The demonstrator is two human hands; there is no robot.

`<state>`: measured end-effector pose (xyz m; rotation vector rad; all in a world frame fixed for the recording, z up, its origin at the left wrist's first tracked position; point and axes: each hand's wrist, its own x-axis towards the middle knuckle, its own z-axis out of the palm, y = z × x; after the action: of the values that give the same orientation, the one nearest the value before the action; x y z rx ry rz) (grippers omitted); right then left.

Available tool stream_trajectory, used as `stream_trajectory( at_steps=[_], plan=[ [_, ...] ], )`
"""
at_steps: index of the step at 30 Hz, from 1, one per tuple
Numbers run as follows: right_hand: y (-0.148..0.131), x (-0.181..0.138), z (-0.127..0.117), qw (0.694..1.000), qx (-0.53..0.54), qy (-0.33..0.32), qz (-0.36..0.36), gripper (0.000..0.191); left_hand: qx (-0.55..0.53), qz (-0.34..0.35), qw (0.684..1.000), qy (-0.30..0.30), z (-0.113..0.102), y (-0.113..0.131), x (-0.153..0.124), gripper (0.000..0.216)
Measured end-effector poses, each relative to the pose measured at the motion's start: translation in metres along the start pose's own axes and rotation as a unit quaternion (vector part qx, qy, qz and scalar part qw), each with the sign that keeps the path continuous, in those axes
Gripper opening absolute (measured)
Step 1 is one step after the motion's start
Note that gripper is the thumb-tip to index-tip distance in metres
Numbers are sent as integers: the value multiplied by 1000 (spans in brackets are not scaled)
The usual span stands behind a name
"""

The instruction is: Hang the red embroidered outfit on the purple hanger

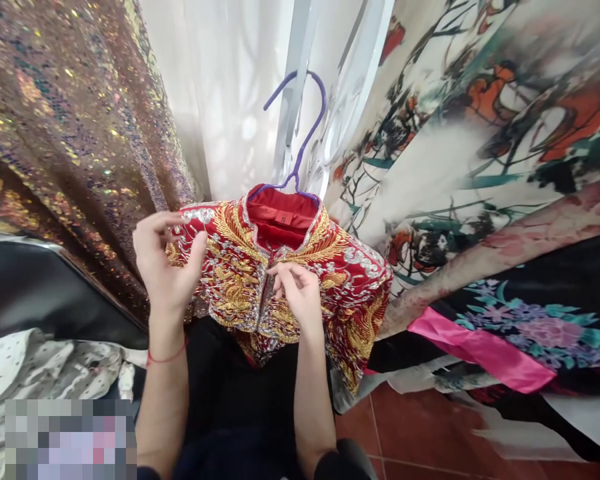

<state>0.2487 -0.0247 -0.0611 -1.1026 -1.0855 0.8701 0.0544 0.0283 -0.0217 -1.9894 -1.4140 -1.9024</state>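
A red jacket (235,280), thickly embroidered in gold and silver, hangs in front of me from a purple hanger (300,157). Inside its stand-up collar a red label with an "S" shows. My right hand (300,287) is at the front opening just below the collar, thumb and fingers pinched at the edge. Whatever small part lies between those fingertips is hidden. Over the jacket's shoulder on the left side, my left hand (167,263) has its thumb spread apart from its bent fingers, and nothing shows in it.
Sequined cloth (80,133) hangs at the left, and white fabric printed with dark and orange shapes (480,133) at the right. The hanger's hook is by a white metal frame (293,100). Dotted white cloth (45,367), a pink band (480,350) and red floor tiles (410,427) lie lower down.
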Motion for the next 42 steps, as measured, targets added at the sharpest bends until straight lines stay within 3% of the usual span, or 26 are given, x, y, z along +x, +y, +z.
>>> stream_trajectory(
  at_steps=[2, 5, 8, 9, 12, 13, 15, 19, 22, 27, 29, 33, 35, 40, 42],
  plan=[
    [-6, -2, 1, 996, -68, 43, -33, 40, 28, 12, 998, -61, 1, -5, 18, 34],
    [-15, -15, -2, 967, -201, 115, -104, 38, 57, -4, 986, -154, 7, -13, 30, 37],
    [-27, -34, -25, 929, -259, 166, -206, 28, 61, -26, 981, -184, 9, -19, 34, 39],
    [-31, -39, -36, 904, -276, 198, -259, 23, 59, -21, 980, -190, 9, -22, 36, 41],
    [-43, -40, -72, 789, -381, 281, -391, 10, 39, 14, 974, -221, 8, -30, 43, 46],
    [-45, -36, -82, 762, -420, 285, -401, 18, 32, 23, 973, -229, 8, -33, 46, 45],
    [-47, -24, -97, 744, -489, 254, -377, 37, 24, 31, 970, -238, 8, -38, 52, 43],
    [-41, 4, -112, 740, -563, 186, -317, 43, 28, 62, 974, -218, 11, -47, 55, 30],
    [-36, 24, -123, 742, -554, 174, -335, 37, 42, 108, 983, -141, 14, -47, 51, 22],
    [-37, 49, -134, 802, -445, 157, -366, 38, 57, 129, 989, -32, 10, -33, 49, 19],
    [-36, 54, -133, 833, -397, 152, -355, 38, 47, 100, 993, -43, 9, -30, 53, 23],
    [-29, 59, -133, 876, -355, 143, -294, 42, -16, -19, 978, -209, 7, -40, 59, 32],
    [-27, 62, -136, 886, -359, 138, -257, 44, -6, -64, 968, -243, 2, -45, 54, 36],
    [-27, 75, -142, 900, -355, 103, -230, 48, 93, -71, 982, -149, -21, -31, 26, 45],
    [-25, 80, -140, 894, -364, 106, -240, 46, 107, -69, 982, -138, -27, -21, 18, 45]
  ],
)
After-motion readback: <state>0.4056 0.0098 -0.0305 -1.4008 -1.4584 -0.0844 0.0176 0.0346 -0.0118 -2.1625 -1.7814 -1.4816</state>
